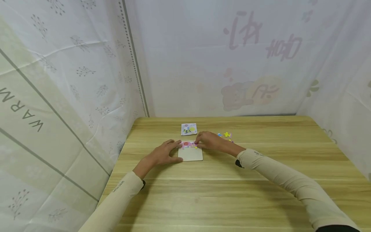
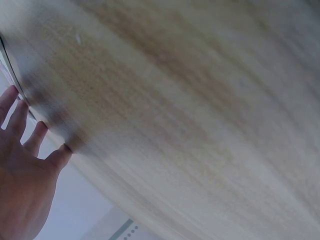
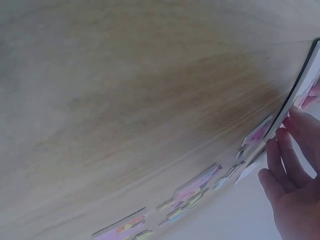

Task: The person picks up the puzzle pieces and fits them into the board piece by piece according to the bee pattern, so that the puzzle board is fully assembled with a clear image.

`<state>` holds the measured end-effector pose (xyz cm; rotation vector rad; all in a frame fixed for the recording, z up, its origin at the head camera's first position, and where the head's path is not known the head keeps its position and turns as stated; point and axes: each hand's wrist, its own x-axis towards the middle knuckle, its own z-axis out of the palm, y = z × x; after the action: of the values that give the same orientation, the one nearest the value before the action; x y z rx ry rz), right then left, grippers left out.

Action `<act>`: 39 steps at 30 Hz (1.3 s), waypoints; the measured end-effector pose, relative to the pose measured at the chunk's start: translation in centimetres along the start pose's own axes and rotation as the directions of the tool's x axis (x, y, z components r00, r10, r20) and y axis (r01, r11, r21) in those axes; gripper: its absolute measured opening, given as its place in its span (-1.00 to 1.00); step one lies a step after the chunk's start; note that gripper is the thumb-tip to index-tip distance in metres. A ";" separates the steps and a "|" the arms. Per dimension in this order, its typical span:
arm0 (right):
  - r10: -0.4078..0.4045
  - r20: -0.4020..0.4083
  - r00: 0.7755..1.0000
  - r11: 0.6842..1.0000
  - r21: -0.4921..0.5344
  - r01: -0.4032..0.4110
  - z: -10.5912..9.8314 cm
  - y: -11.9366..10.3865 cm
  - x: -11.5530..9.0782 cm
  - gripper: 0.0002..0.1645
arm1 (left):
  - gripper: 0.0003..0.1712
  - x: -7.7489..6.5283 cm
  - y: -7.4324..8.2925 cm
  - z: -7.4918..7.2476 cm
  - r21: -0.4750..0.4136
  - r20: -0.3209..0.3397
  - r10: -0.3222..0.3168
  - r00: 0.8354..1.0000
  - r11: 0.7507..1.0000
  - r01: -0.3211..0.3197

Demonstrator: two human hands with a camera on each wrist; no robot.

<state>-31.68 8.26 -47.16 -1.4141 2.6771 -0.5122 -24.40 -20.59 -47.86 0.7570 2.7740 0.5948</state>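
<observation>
A pale square puzzle board (image 1: 190, 155) lies on the table, with pink puzzle pieces (image 1: 186, 145) along its far edge and its near part bare. My left hand (image 1: 160, 154) rests at the board's left side, fingers spread, fingertips reaching the pieces and thumb at the near left corner. At the far right corner, my right hand (image 1: 211, 140) bends over the row and pinches a puzzle piece between thumb and fingertips, mostly hiding it. Those fingertips (image 3: 295, 112) show right at the board's edge in the right wrist view.
Beyond the board lies a picture card (image 1: 189, 129) with a bee-like figure. Several loose puzzle pieces (image 1: 227, 134) lie right of the board, partly behind the right hand and forearm. The wooden table (image 1: 185, 199) meets patterned cloth walls at the back and sides.
</observation>
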 end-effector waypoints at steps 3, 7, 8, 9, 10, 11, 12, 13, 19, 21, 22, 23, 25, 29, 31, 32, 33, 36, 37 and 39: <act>0.011 0.002 1.000 1.000 -0.004 -0.011 -0.1 -0.1 0.0 -0.82 | 0.02 0.0 0.0 -0.1 0.003 0.000 -0.006 1.000 1.000 0.006; 0.015 -0.001 1.000 1.000 -0.010 -0.015 -0.2 0.0 0.0 -0.82 | 0.01 0.0 0.0 -0.1 0.000 0.000 0.002 1.000 1.000 -0.002; 0.018 -0.004 1.000 1.000 -0.008 -0.018 -0.2 0.1 0.0 -0.82 | 0.00 0.0 -0.1 -0.1 0.001 0.001 0.002 1.000 1.000 -0.002; 0.023 -0.010 1.000 1.000 -0.003 -0.023 -0.3 0.2 -0.1 -0.81 | 0.00 0.0 -0.1 -0.1 0.001 0.002 0.002 1.000 1.000 -0.002; 0.024 -0.019 1.000 1.000 0.002 -0.024 -0.4 0.3 -0.2 -0.81 | 0.00 0.1 -0.1 -0.1 0.000 0.001 0.002 1.000 1.000 -0.002; 0.038 -0.027 0.999 0.999 0.022 -0.038 -0.6 0.5 -0.3 -0.81 | 0.00 0.1 -0.1 0.0 0.001 0.001 0.001 1.000 1.000 -0.001; 0.055 -0.036 0.998 0.998 0.041 -0.053 -0.8 0.6 -0.5 -0.80 | 0.00 0.1 -0.1 0.0 0.000 0.001 -0.002 1.000 1.000 0.002; 0.062 -0.051 0.997 0.997 0.054 -0.059 -1.0 0.7 -0.6 -0.80 | -0.01 0.1 -0.1 0.0 -0.001 0.001 -0.006 1.000 1.000 0.006; 0.161 -0.062 0.985 0.984 0.092 -0.155 -2.4 1.9 -1.3 -0.70 | -0.01 0.0 -0.1 -0.1 -0.003 -0.001 -0.005 1.000 1.000 0.005; 0.191 -0.060 0.980 0.978 0.091 -0.186 -2.7 2.5 -1.6 -0.68 | -0.01 0.0 -0.1 0.0 -0.003 -0.002 -0.002 1.000 1.000 0.002; 0.196 -0.067 0.978 0.978 0.087 -0.190 -2.8 2.8 -1.8 -0.68 | 0.00 0.0 -0.1 0.0 -0.003 -0.002 -0.001 1.000 1.000 0.001; 0.199 -0.070 0.977 0.978 0.076 -0.194 -2.8 3.0 -1.9 -0.69 | 0.00 0.0 -0.1 0.0 -0.004 -0.002 -0.001 1.000 1.000 0.001; 0.196 -0.069 0.978 0.980 0.048 -0.193 -2.9 3.5 -2.1 -0.70 | 0.00 -0.1 -0.1 0.0 -0.003 -0.002 -0.002 1.000 1.000 0.002; 0.203 -0.047 0.978 0.979 0.020 -0.203 -2.8 4.1 -2.5 -0.72 | 0.00 -0.1 -0.1 0.1 -0.003 -0.002 0.000 1.000 1.000 0.000; 0.215 -0.036 0.976 0.976 0.034 -0.213 -2.7 4.3 -2.7 -0.71 | 0.00 -0.1 -0.1 0.1 -0.003 0.000 -0.001 1.000 1.000 0.001; 0.219 -0.032 0.975 0.975 0.042 -0.217 -2.6 4.4 -2.7 -0.71 | 0.00 -0.1 -0.1 0.1 -0.004 0.001 -0.002 1.000 1.000 0.002; 0.223 -0.028 0.974 0.974 0.055 -0.222 -2.5 4.4 -2.8 -0.70 | 0.00 0.0 -0.1 0.1 -0.004 0.002 -0.003 1.000 1.000 0.003; 0.231 -0.029 0.973 0.971 0.072 -0.228 -2.4 4.5 -2.8 -0.69 | 0.01 0.0 0.0 0.1 0.002 0.003 -0.006 1.000 1.000 0.006; 0.230 -0.030 0.973 0.971 0.070 -0.228 -2.3 4.5 -2.7 -0.69 | 0.01 0.0 0.0 0.1 0.003 0.003 -0.008 1.000 1.000 0.008; 0.232 -0.031 0.972 0.971 0.073 -0.230 -2.2 4.5 -2.5 -0.68 | 0.01 -0.1 0.0 0.1 0.005 0.000 -0.005 1.000 1.000 0.005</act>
<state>-34.24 13.23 -46.76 -1.0661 2.7758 -0.6093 -24.34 -20.62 -47.92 0.7503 2.7773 0.5872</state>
